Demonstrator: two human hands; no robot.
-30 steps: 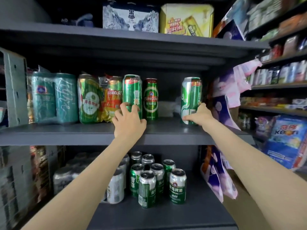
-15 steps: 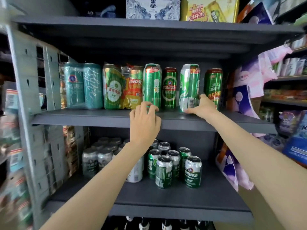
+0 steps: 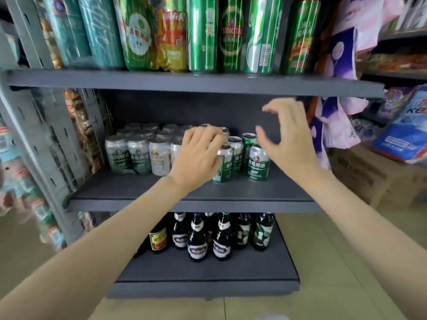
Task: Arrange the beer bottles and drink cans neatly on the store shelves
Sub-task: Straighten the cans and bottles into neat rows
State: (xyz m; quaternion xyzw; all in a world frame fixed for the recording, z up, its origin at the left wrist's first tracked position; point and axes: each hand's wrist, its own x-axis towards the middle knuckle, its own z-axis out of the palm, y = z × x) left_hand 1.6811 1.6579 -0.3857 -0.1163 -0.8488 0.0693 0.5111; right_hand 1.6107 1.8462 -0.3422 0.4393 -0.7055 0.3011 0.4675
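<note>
Tall green beer cans [image 3: 203,33] stand in a row on the upper shelf [image 3: 184,82]. On the middle shelf [image 3: 184,190] stands a cluster of short green cans [image 3: 258,162], with silver-green cans [image 3: 138,155] to its left. My left hand [image 3: 198,155] reaches over the cluster, fingers relaxed above a front can [image 3: 223,168]; I cannot tell if they touch it. My right hand [image 3: 286,139] hovers to the right of the cluster, fingers spread and curved, holding nothing. Dark beer bottles [image 3: 198,239] stand on the bottom shelf [image 3: 208,273].
Purple and pink packets [image 3: 339,125] hang at the shelf's right end. A cardboard box [image 3: 369,176] sits on the floor to the right, with a blue bag [image 3: 402,135] on it. A grey perforated upright [image 3: 30,125] bounds the left side.
Both hands let go of the tall cans on the upper shelf and dropped to the middle shelf. My view tilted down, bringing the bottles into sight.
</note>
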